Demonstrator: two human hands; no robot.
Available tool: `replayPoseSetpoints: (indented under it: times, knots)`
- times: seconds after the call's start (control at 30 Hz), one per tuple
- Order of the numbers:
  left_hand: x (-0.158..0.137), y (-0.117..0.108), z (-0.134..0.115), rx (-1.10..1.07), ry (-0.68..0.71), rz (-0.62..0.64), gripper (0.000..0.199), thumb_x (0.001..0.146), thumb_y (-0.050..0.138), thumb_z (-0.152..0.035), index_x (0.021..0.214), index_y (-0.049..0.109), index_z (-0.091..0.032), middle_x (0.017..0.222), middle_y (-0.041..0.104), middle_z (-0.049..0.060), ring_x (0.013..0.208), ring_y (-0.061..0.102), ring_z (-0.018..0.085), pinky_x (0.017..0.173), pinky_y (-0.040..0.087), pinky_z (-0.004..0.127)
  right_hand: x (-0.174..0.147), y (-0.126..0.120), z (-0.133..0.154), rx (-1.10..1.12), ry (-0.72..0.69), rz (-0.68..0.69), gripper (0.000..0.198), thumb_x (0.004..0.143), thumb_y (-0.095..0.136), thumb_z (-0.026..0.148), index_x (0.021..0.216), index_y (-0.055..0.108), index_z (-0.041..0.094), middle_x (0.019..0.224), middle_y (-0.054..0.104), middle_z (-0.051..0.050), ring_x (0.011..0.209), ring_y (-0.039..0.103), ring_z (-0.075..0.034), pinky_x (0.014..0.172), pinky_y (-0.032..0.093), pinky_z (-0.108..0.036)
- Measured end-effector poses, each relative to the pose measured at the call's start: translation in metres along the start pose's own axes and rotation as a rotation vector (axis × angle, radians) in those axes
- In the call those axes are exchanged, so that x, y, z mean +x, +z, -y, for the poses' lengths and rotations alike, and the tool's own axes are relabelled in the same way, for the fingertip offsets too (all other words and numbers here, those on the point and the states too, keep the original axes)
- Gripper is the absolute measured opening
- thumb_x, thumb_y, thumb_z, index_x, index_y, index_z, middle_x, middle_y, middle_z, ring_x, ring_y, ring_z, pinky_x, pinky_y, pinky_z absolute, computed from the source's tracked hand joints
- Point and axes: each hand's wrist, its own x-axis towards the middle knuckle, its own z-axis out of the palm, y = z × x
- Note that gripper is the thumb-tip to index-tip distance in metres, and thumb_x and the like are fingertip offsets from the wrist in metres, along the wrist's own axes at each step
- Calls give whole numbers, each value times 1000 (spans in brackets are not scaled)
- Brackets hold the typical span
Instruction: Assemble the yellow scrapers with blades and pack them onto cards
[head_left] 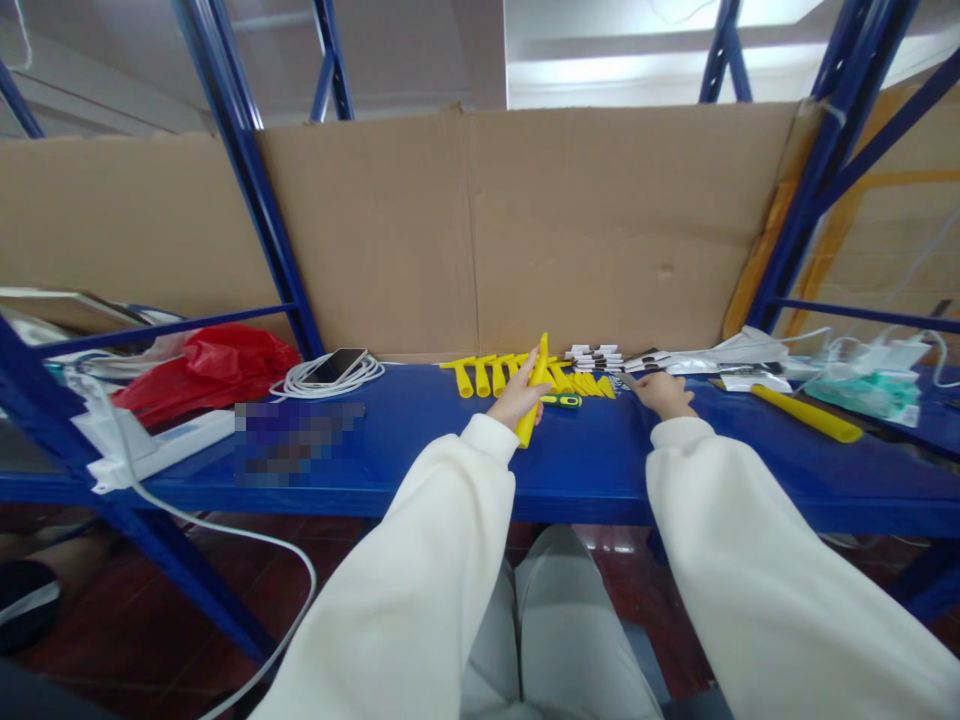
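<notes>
While the left hand [517,396] closes its fingers around a long, yellow, plastic-looking tapered piece [537,385], holding it tilted above the blue metal shelf top [420,445], the right hand [661,394] reaches down with bent fingers near the small white-and-dark packets [594,358]. Whether its fingertips grip anything is too small to tell. Just beyond the left hand stretches a row of yellow tube-like pieces [481,380], with a green-and-yellow handle [562,401] lying just beside it.
</notes>
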Motion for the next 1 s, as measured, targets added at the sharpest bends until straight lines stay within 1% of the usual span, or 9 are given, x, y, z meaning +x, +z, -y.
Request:
replayPoseSetpoints:
  times: [0.1,0.23,0.33,0.4,0.53,0.63,0.77,0.87,1.0]
  knots:
    - [-3,0,-6,-104,-45,-12,84,91,51,-10,162,11,-30,70,54,-4,42,42,6,44,37,19,-4,1,5,-76,18,120,22,85,62,26,98,80,24,121,65,-16,123,49,-37,99,41,-56]
    - [-6,0,-11,-174,-84,-11,88,89,51,-7,162,8,-33,72,51,-5,41,42,5,42,34,18,-11,-4,13,-135,-8,168,33,88,55,20,112,78,26,132,60,-15,130,45,-36,104,37,-57]
    - [-7,0,-12,-181,-97,-10,89,89,51,-6,162,8,-33,75,53,-5,41,41,5,42,34,18,-15,-8,15,-168,5,192,41,91,48,17,124,73,25,139,55,-17,133,42,-37,106,35,-57]
    - [-7,0,-12,-178,-100,-5,90,88,52,-6,162,8,-33,77,55,-4,40,41,4,42,35,19,-17,-9,15,-184,10,207,44,92,47,17,128,70,25,141,53,-18,135,41,-37,106,34,-58]
    - [-9,1,-12,-168,-97,-7,90,88,51,-5,162,7,-32,79,57,-3,40,41,5,43,36,20,-17,-8,15,-205,3,212,46,92,46,17,131,68,26,141,52,-18,135,40,-36,106,34,-57]
    - [-10,1,-14,-154,-95,-11,89,88,50,-4,162,8,-30,75,55,-4,41,41,5,43,35,20,-16,-7,15,-222,-14,196,43,91,49,17,127,70,25,139,54,-17,133,42,-35,105,36,-56]
    - [-11,2,-15,-131,-111,-4,88,88,50,-6,162,8,-31,70,52,-5,41,42,6,44,36,19,-12,-4,13,-247,-40,180,38,90,51,17,123,70,20,134,58,-19,130,45,-35,103,38,-54]
    - [-11,1,-14,-132,-117,4,89,88,51,-7,162,9,-32,75,55,-4,42,42,6,45,36,19,-7,-1,12,-258,-28,165,38,91,52,22,125,68,16,131,60,-21,129,47,-35,102,40,-52]
    - [-10,1,-12,-128,-114,3,90,89,51,-7,162,6,-31,80,59,-1,44,43,6,46,37,20,-2,3,13,-251,-16,202,42,88,59,29,128,66,18,128,62,-22,127,51,-36,101,43,-50]
